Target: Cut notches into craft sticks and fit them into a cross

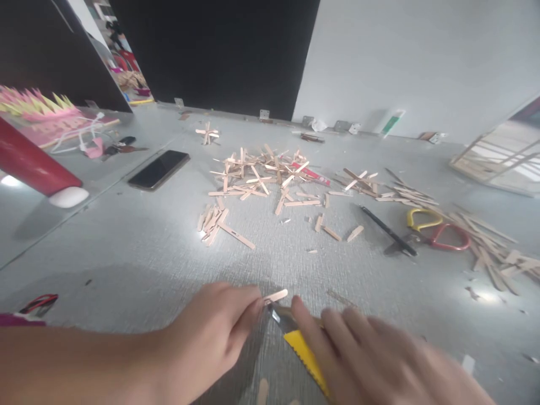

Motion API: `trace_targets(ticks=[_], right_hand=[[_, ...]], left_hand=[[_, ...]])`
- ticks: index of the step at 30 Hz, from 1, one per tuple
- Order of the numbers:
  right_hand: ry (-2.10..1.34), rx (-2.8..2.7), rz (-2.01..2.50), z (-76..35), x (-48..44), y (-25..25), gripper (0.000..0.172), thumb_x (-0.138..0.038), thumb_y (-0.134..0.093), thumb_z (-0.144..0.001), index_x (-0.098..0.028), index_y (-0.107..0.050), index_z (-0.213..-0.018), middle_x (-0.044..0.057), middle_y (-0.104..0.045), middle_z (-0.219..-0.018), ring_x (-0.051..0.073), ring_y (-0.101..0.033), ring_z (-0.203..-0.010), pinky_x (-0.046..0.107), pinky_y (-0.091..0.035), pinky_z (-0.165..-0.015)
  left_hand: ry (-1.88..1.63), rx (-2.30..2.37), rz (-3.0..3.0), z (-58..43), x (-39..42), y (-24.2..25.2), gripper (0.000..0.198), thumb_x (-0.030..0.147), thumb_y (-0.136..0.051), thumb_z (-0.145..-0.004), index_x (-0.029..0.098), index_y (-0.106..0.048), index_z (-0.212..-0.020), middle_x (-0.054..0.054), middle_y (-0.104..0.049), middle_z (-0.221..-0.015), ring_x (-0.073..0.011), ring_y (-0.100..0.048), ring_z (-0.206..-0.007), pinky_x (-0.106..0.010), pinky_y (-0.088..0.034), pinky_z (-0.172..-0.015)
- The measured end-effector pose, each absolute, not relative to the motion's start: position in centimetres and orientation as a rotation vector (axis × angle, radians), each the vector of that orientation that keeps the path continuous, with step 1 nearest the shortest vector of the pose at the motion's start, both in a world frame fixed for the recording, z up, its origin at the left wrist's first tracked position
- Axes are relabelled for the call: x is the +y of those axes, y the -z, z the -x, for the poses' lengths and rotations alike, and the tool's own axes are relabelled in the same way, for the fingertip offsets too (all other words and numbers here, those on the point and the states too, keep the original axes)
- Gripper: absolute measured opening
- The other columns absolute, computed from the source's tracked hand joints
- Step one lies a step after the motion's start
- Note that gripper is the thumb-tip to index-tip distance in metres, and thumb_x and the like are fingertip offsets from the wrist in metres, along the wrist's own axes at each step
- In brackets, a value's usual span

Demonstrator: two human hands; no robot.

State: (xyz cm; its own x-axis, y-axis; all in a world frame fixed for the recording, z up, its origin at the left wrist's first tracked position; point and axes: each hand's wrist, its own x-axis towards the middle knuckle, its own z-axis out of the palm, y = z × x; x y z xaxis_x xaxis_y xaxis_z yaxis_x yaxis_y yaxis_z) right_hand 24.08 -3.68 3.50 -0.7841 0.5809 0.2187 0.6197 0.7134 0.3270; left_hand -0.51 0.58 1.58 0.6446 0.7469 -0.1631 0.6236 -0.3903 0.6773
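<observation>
Pinched between the thumb and fingers of my left hand is a wooden craft stick, its rounded end poking out to the right. My right hand, slightly blurred, is wrapped round a yellow utility knife. The metal blade reaches up and left, and its tip meets the stick beside my left fingertips. Whether it has cut into the wood I cannot tell. Beyond my hands lies a small pile of short stick pieces, with a notched stick resting against it.
Crossed sticks are heaped mid-table. Scissors, a black pen and loose sticks lie to the right. A phone and a red cylinder are on the left. Black and grey panels stand behind.
</observation>
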Motion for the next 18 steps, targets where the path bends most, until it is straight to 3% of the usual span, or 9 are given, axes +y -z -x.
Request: trace_targets(ticks=[5,8,11,13,18], right_hand=[[0.127,-2.847,0.969,-25.6,-0.6,-3.5,0.038,-0.001,-0.033,-0.095,-0.013,-0.062,-0.117,-0.002,-0.056,-0.065,0.015,-0.048,-0.046,0.034,-0.030,-0.045],[0.484,-2.851,0.930,-24.7,-1.9,-3.8,0.041,-0.002,-0.034,-0.093,-0.006,-0.063,-0.122,0.001,-0.059,-0.065,0.017,-0.050,-0.047,0.035,-0.030,-0.045],[0.925,-2.855,0.913,-23.3,-4.1,-4.2,0.040,0.000,-0.040,-0.089,-0.002,-0.067,-0.118,0.002,-0.059,-0.060,0.016,-0.049,-0.045,0.036,-0.030,-0.045],[1.010,-2.826,0.946,-22.9,-4.7,-4.2,0.039,0.000,-0.043,-0.088,-0.002,-0.068,-0.117,0.001,-0.058,-0.058,0.016,-0.048,-0.044,0.036,-0.030,-0.044],[0.386,-2.837,0.979,-24.8,-2.1,-3.4,0.044,-0.005,-0.049,-0.081,-0.009,-0.064,-0.122,-0.001,-0.058,-0.067,0.017,-0.050,-0.049,0.035,-0.034,-0.044]], left_hand=[[-0.125,1.140,-2.107,0.5,0.6,-1.8,0.037,0.031,-0.032,-0.108,0.022,-0.047,-0.075,0.005,-0.047,-0.060,-0.0136,-0.044,-0.054,-0.028,-0.030,-0.055],[-0.140,1.136,-2.130,0.5,0.6,-1.7,0.036,0.031,-0.032,-0.108,0.022,-0.051,-0.079,0.004,-0.049,-0.063,-0.0140,-0.046,-0.057,-0.028,-0.031,-0.056],[-0.199,1.090,-2.184,0.4,0.6,-1.4,0.039,0.032,-0.031,-0.109,0.022,-0.048,-0.075,0.006,-0.041,-0.059,-0.0134,-0.038,-0.053,-0.028,-0.027,-0.054],[-0.267,1.054,-2.188,0.4,0.6,-1.2,0.040,0.033,-0.031,-0.109,0.022,-0.046,-0.074,0.007,-0.039,-0.058,-0.0128,-0.035,-0.052,-0.028,-0.026,-0.053],[-0.267,1.059,-2.123,0.6,0.6,-0.8,0.035,0.029,-0.035,-0.107,0.021,-0.055,-0.080,0.006,-0.049,-0.061,-0.0117,-0.040,-0.051,-0.026,-0.030,-0.052]])
